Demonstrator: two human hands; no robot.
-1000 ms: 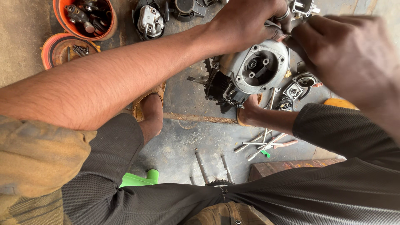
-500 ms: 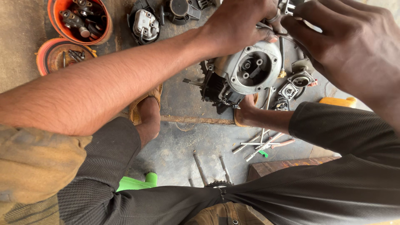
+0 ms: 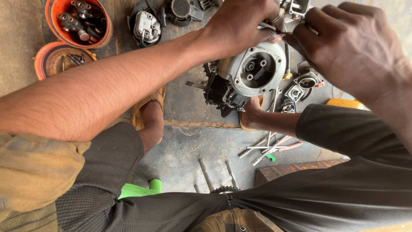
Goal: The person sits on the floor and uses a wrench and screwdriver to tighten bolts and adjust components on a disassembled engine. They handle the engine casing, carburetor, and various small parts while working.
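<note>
A grey metal engine case with a round opening lies on the concrete floor between my feet. Above its far edge my left hand closes on a small metal part. My right hand meets it from the right, its fingers pinched at the same spot. What exactly sits between the fingertips is hidden by the hands. Small engine parts lie just right of the case, under my right hand.
An orange bucket of metal parts and an orange lid with bolts sit at the far left. Dark engine pieces lie at the top. Loose tools and rods lie near my right leg. A green object shows under my left leg.
Both hands have stayed together over the case's far edge. The view has shifted a little, so the case and the bucket sit lower and further right in the picture.
</note>
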